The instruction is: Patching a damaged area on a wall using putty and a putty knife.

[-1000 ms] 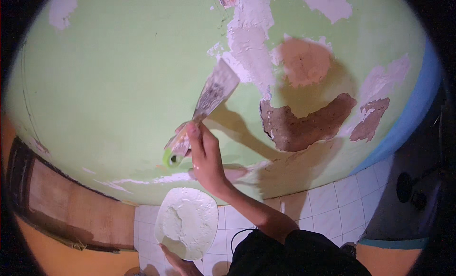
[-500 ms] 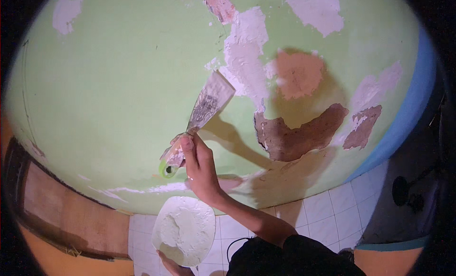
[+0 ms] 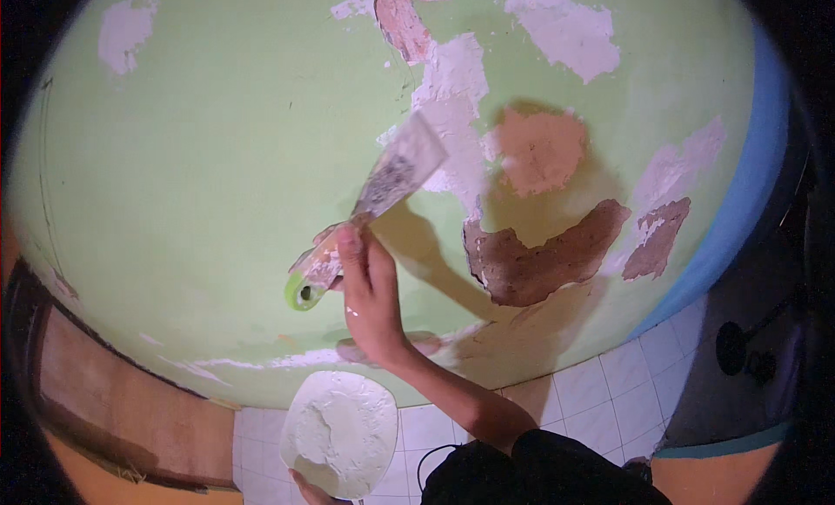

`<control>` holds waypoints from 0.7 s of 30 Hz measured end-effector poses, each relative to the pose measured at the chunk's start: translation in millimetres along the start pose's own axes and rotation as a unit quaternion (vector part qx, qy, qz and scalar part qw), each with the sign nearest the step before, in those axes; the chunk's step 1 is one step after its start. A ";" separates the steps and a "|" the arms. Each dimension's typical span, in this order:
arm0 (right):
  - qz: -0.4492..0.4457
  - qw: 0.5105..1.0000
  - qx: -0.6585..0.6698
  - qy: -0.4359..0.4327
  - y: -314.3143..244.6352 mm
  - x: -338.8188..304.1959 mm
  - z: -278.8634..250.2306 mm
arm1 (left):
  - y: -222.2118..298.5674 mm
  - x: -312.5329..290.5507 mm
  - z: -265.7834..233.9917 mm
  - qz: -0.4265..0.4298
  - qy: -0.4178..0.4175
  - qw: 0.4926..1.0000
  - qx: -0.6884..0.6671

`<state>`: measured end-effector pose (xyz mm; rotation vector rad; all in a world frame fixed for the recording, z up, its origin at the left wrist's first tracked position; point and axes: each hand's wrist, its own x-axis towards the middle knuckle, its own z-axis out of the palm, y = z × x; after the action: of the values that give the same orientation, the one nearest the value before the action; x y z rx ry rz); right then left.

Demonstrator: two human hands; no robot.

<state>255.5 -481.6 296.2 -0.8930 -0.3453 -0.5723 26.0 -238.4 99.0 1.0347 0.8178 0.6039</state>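
Observation:
My right hand (image 3: pixel 372 305) is closed around the handle of a putty knife (image 3: pixel 400 173), thumb along the neck. Its wide, putty-smeared blade points up and right, in front of a white filled patch (image 3: pixel 452 113) on the green wall (image 3: pixel 217 174). Whether the blade touches the wall I cannot tell. At the lower edge, my left hand (image 3: pixel 311 489) grips the rim of a pale rounded plate (image 3: pixel 317 472), which carries a spread of white putty (image 3: pixel 344 422). Most of the left hand's fingers are hidden under it.
Bare brown patches (image 3: pixel 557 261) and an orange-brown one (image 3: pixel 539 153) mark the wall right of the knife. A blue band (image 3: pixel 757 157) runs down the right. White floor tiles (image 3: pixel 591 392) lie below; a brown wooden panel (image 3: pixel 104 383) stands lower left.
My right hand has brought the putty knife slightly up and right, its blade now over the white patch. The view has shifted a little, so the wall and plate sit lower.

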 end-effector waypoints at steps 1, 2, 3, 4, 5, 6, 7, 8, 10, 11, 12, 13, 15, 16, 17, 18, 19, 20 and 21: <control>-0.002 0.998 0.050 0.027 -1.2 3.4 0.1 | 0.1 -1.1 3.7 0.005 0.003 1.000 -0.012; -0.003 0.994 0.099 0.054 -1.7 8.2 -0.3 | -0.1 -1.0 5.6 0.009 0.007 1.000 -0.024; -0.027 0.990 0.121 0.064 -3.2 18.6 -3.5 | -4.0 6.5 -2.1 0.009 0.006 1.000 -0.025; -0.026 0.987 0.151 0.058 -7.2 27.6 -6.5 | -8.6 17.7 -14.2 0.021 -0.024 0.999 -0.030; -0.016 0.985 0.162 0.059 -12.1 35.5 -6.2 | -13.8 27.2 -26.3 0.033 -0.055 0.997 -0.035; -0.008 0.983 0.170 0.061 -15.1 40.3 -7.2 | -12.5 24.6 -22.6 0.032 -0.056 0.997 -0.035; -0.009 0.984 0.168 0.062 -9.2 38.6 -7.7 | -11.1 21.1 -19.3 0.029 -0.039 0.999 -0.014; -0.005 0.990 0.139 0.034 2.1 34.6 -7.4 | -9.4 16.6 -15.4 0.026 -0.022 0.999 0.007; -0.001 0.994 0.111 0.007 10.4 21.1 1.4 | 0.3 0.5 1.8 0.029 -0.013 0.999 0.002; 0.016 0.994 0.112 -0.015 11.3 10.3 7.2 | 2.8 -3.3 6.2 0.031 -0.003 1.000 -0.004; 0.034 0.992 0.114 -0.038 8.7 2.7 12.6 | 2.9 -1.6 2.9 0.032 -0.003 0.999 -0.003; 0.034 0.992 0.115 -0.037 5.6 -2.1 15.2 | 1.6 1.1 -2.1 0.039 -0.010 0.999 0.014; 0.055 0.989 0.128 -0.045 -1.2 -8.1 16.1 | 3.2 1.7 -2.7 0.044 -0.019 0.998 0.031; 0.054 0.989 0.127 -0.045 -1.5 -6.9 12.5 | 6.7 -0.9 2.7 0.023 -0.005 1.000 0.016; 0.038 0.991 0.127 -0.026 -2.0 -3.1 7.4 | 8.4 -1.5 5.7 0.002 0.009 1.000 0.002; 0.023 0.992 0.127 -0.006 -3.1 1.9 3.1 | 7.4 -0.4 5.6 0.001 0.010 1.000 0.002; 0.016 0.986 0.162 0.032 -8.5 8.1 2.6 | 6.8 1.6 6.2 0.003 0.005 1.000 0.000; 0.015 0.986 0.161 0.031 -9.3 14.5 -0.9 | 6.2 3.0 8.0 0.006 -0.001 1.000 -0.002; 0.031 0.988 0.151 0.028 -8.3 19.8 -2.3 | 7.3 3.2 9.5 0.003 -0.002 1.000 -0.002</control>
<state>266.5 -493.9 310.1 -0.5919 -0.3411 -0.4715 35.2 -237.8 107.3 1.0348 0.8103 0.6082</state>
